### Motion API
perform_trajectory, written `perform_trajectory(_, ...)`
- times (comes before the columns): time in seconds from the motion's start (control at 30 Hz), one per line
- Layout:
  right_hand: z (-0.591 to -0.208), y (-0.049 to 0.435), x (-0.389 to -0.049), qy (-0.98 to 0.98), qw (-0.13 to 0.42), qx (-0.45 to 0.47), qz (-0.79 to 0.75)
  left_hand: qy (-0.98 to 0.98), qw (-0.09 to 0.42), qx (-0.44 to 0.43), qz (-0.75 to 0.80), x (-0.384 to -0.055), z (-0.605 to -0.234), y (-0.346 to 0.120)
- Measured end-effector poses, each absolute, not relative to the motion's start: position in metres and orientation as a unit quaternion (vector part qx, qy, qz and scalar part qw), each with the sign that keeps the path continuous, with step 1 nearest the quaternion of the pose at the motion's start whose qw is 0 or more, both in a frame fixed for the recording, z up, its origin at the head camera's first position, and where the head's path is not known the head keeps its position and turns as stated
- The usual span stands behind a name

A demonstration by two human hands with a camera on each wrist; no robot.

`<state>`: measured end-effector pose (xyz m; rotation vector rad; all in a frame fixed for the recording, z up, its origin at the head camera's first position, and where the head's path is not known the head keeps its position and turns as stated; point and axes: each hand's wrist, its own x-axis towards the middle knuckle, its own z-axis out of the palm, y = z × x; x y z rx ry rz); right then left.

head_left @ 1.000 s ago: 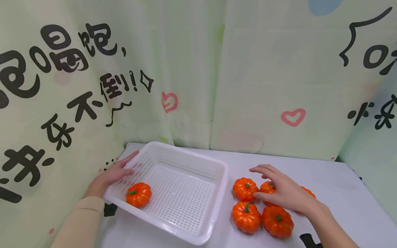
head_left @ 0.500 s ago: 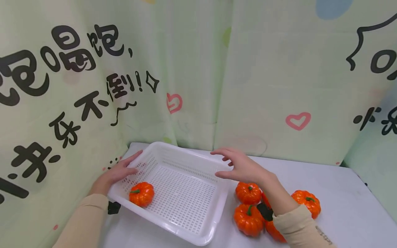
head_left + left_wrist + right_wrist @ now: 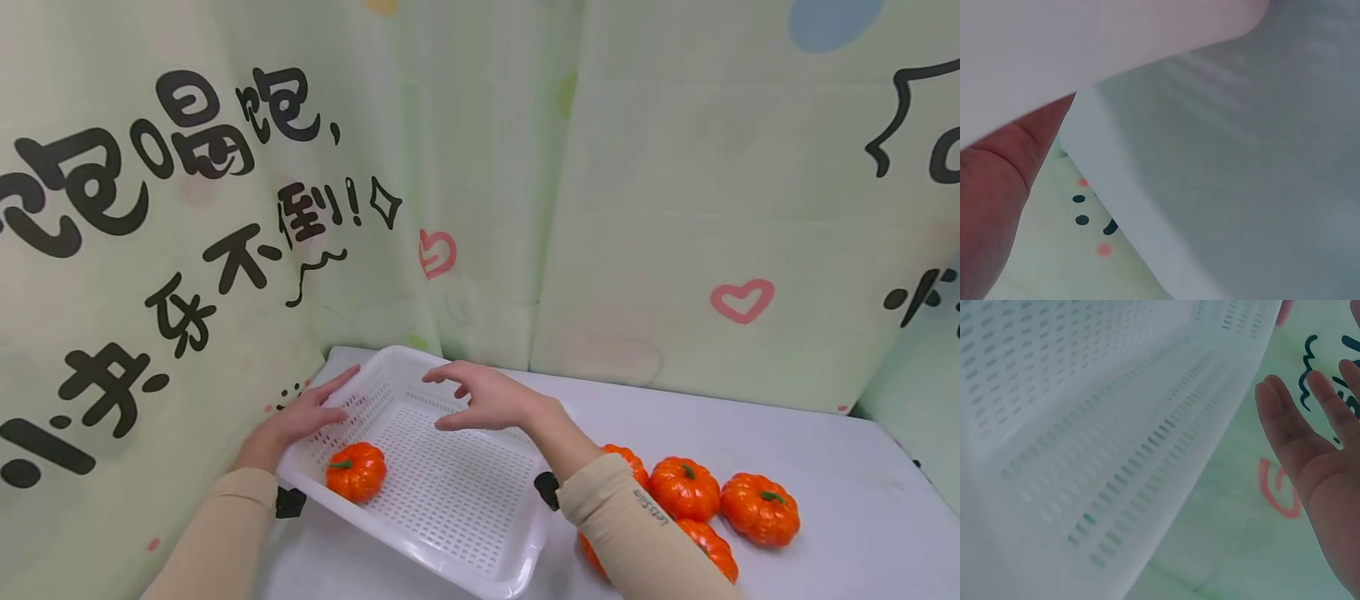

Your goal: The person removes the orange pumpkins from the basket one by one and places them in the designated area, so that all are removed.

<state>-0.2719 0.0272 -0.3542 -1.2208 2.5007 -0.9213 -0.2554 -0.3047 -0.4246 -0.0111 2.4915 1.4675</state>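
Observation:
A white perforated plastic basket (image 3: 405, 546) sits tilted slightly on the table, with one orange toy pumpkin (image 3: 363, 473) in its front left corner. My left hand (image 3: 294, 423) grips the basket's left rim, thumb on the inner side; the left wrist view shows part of that hand (image 3: 994, 200) behind the white rim. Over the back part of the basket hovers my right hand (image 3: 491, 398), fingers spread and slightly bent, holding nothing. In the right wrist view the same hand (image 3: 1329, 481) appears beside the basket's slotted wall (image 3: 1141, 450).
Several more orange pumpkins (image 3: 684, 490) lie grouped on the white table (image 3: 840, 500) right of the basket, some partly covered by my right sleeve (image 3: 645, 525). A pale green printed curtain (image 3: 637, 250) closes off the back and sides.
My right hand has moved left from above the pumpkin group to over the basket. The left hand stays at the rim. The view has shifted slightly to the left.

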Motion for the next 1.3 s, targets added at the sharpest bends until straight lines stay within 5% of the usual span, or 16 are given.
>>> perform_trajectory(0.37, -0.381, -0.031, -0.278, 0.828, 0.141, -0.463, -0.281, 0.859, 0.128, 0.004, 0.496, -0.255, -0.425, -0.304)
perform_trajectory(1.3, -0.418, -0.086, -0.263, 0.844, 0.203, -0.450, -0.209, 0.871, 0.125, 0.018, 0.474, -0.258, -0.425, -0.310)
